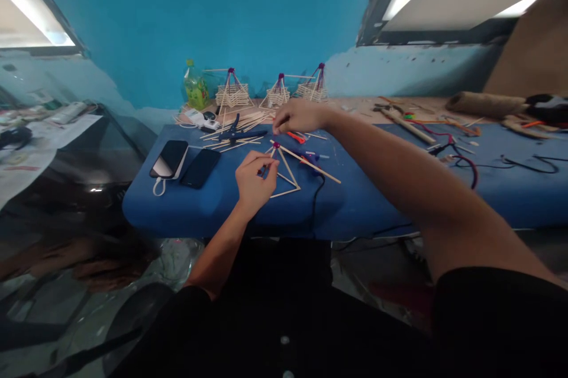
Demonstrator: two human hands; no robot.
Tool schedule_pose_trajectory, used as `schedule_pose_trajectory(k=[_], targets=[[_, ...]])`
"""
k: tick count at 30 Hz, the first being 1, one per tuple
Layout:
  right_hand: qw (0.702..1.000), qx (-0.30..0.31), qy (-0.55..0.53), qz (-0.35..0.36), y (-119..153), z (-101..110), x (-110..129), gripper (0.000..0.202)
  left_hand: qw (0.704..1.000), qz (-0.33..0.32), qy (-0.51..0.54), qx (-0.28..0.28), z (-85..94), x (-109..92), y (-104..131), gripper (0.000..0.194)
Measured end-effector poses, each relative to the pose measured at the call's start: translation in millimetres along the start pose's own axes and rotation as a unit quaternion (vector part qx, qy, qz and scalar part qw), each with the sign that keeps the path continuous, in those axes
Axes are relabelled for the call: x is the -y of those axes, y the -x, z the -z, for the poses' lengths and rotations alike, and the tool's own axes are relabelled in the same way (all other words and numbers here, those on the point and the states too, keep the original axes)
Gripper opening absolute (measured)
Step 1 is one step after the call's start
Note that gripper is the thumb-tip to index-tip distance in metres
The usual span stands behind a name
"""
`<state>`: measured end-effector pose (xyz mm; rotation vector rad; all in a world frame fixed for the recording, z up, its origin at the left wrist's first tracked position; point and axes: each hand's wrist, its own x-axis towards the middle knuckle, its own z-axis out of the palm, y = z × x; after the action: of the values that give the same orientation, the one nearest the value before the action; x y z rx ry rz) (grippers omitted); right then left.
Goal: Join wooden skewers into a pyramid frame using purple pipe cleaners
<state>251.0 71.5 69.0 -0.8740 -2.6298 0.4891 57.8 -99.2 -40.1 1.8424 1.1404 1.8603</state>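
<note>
A small pyramid-shaped frame of thin wooden sticks (289, 172) stands on the blue-covered table, its top bound in a purple knot (276, 145). One longer stick (313, 165) slants from that top down to the right. My left hand (257, 180) is closed in a pinch at the frame's left side, covering part of it. Whatever lies between those fingertips is too small to make out. Just above the knot, my right hand (299, 116) is also pinched, fingers pointing down and left. I cannot see what it holds, if anything.
Behind lie loose sticks (252, 120), a dark clamp (233, 132) and an orange cutter (296, 138). A blue glue gun (314, 157) with a cord is at right. Two phones (169, 159) are left. Stick models (233, 94) and a bottle (195, 87) stand at the wall.
</note>
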Motion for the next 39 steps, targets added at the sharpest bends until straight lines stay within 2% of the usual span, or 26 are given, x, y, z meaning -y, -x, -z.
schedule_pose_trajectory(k=[4, 8, 10, 12, 14, 17, 21, 27, 34, 36, 39], targets=[[0.991, -0.121, -0.056, -0.018, 60, -14, 0, 0.006, 1.0, 0.008, 0.002, 0.005, 0.6, -2, -3, 0.015], [0.955, -0.27, -0.122, -0.02, 103, -51, 24, 0.012, 0.999, 0.017, 0.032, 0.01, 1.2, -1, -7, 0.016], [0.926, -0.351, -0.136, -0.025, 113, -75, 39, 0.016, 0.999, 0.034, 0.034, 0.015, 2.0, 0, -9, 0.017], [0.905, -0.404, -0.134, -0.019, 116, -99, 52, 0.019, 0.998, 0.046, 0.033, 0.019, 3.4, 0, -11, 0.018], [0.887, -0.445, -0.124, -0.009, 116, -121, 64, 0.021, 0.998, 0.052, 0.033, 0.024, 4.9, 0, -12, 0.017], [0.864, -0.492, -0.101, 0.036, 110, -147, 75, 0.012, 0.997, 0.057, 0.044, 0.033, 6.5, 0, -15, 0.017], [0.856, -0.509, -0.038, 0.076, 101, -162, 77, 0.01, 0.994, 0.076, 0.067, 0.038, 6.2, 4, -19, 0.018], [0.863, -0.499, 0.013, 0.076, 97, -164, 71, 0.014, 0.981, 0.131, 0.141, 0.02, 5.0, 14, -31, 0.015], [0.863, -0.491, 0.095, 0.073, 98, -169, 73, 0.02, 0.922, 0.244, 0.297, 0.035, 3.8, 21, -48, 0.013], [0.861, -0.492, 0.113, 0.06, 96, -173, 73, 0.02, 0.909, 0.264, 0.32, 0.032, 2.5, 23, -47, 0.012], [0.856, -0.503, 0.116, 0.034, 92, -179, 73, 0.019, 0.9, 0.283, 0.331, 0.029, 0.6, 26, -44, 0.022]])
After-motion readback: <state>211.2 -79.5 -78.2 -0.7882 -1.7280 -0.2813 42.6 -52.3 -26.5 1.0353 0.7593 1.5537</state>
